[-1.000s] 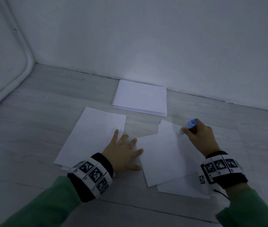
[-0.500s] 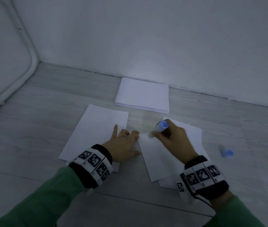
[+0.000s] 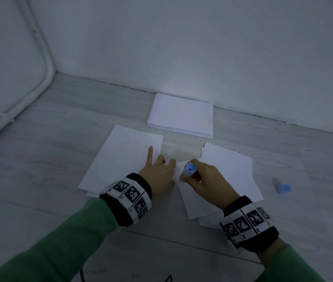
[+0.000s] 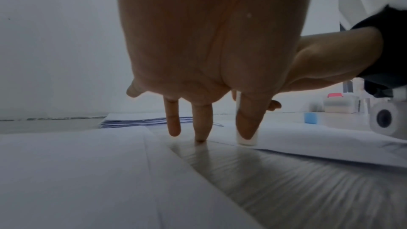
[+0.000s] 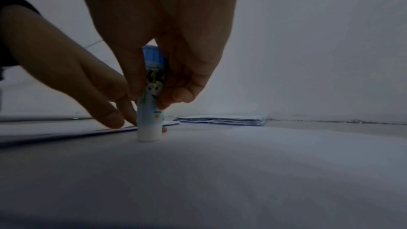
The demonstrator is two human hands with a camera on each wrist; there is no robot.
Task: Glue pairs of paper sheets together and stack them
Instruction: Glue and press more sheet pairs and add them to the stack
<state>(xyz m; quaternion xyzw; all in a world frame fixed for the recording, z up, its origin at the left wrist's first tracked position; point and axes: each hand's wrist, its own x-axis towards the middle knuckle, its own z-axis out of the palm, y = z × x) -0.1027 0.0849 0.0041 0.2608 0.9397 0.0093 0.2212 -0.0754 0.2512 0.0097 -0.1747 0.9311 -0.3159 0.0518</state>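
Desk: I see a pale wood-grain desk [image 3: 59,159] running up to a white wall [image 3: 202,47].
Glue stick: my right hand [image 3: 206,182] pinches the glue stick [image 5: 149,111] between thumb and fingers; its long axis is nearly upright, white tip down on the top sheet [image 3: 232,180], blue end [image 3: 190,167] up.
Left hand: my left hand [image 3: 159,176] is unclenched, fingertips [image 4: 200,135] down at the sheet's left edge, forefinger stretched over the left pile [image 3: 124,155].
Far stack: a neat stack [image 3: 181,117] lies near the wall.
Cap: a blue cap [image 3: 282,187] lies on its side to the right.
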